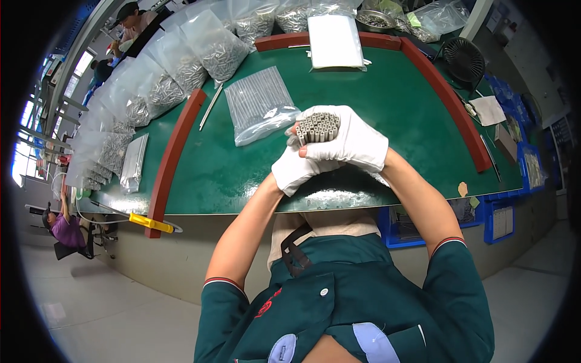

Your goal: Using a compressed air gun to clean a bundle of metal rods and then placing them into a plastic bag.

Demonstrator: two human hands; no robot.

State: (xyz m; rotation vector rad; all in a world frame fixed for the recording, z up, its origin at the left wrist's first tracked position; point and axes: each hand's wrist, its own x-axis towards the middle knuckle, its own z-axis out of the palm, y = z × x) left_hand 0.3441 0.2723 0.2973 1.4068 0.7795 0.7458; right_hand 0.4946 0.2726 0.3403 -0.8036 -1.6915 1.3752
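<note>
A bundle of metal tubes, its long axis pointing up toward the camera, sits gripped between the left hand, at seven o'clock, and the right hand, at three; a clear bag lies nearby at ten.

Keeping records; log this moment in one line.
left hand: gloved, holding tubes; right hand: gloved, holding tubes; nearby: plastic bag; surface: green table

Counter deep green; rails brick-red, one at 9 o'clock, another at 2. Left hand and right hand gloved plain white. Tube bundle silver-grey, ends dotted dark. Bag at 11 clear over grey stripes. Fan at 2 black. Air gun at 8 yellow. Shirt at 6 dark green, sleeve hems striped red and white.
</note>
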